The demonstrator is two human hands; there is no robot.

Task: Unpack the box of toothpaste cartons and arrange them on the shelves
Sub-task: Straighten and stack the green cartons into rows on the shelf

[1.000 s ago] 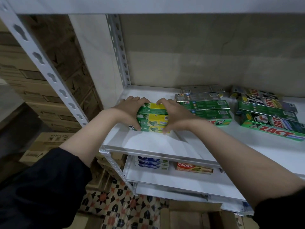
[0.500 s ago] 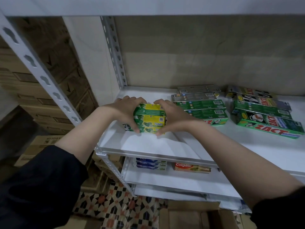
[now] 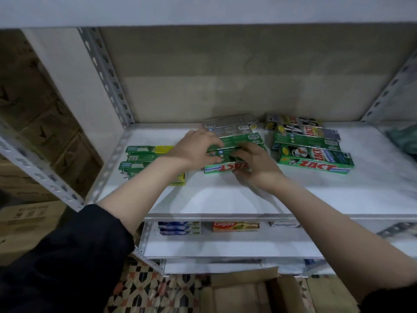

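On the white shelf (image 3: 225,199) a stack of green and yellow toothpaste cartons (image 3: 144,154) lies at the left, free of my hands. My left hand (image 3: 194,147) and my right hand (image 3: 252,163) both rest on the middle pile of green Zact cartons (image 3: 225,167), fingers curled around its top cartons. Behind that pile lie silver cartons (image 3: 230,124). A second pile of Zact cartons (image 3: 316,159) sits to the right, untouched.
The lower shelf holds blue Safi cartons (image 3: 179,228) and a red Colgate carton (image 3: 235,226). An open cardboard box (image 3: 259,294) stands on the patterned floor below. Brown boxes (image 3: 33,114) are stacked at the left. Perforated metal uprights (image 3: 106,73) frame the shelf.
Both hands have let go of the green and yellow stack at the left and moved right onto the middle Zact pile. The view has shifted right.
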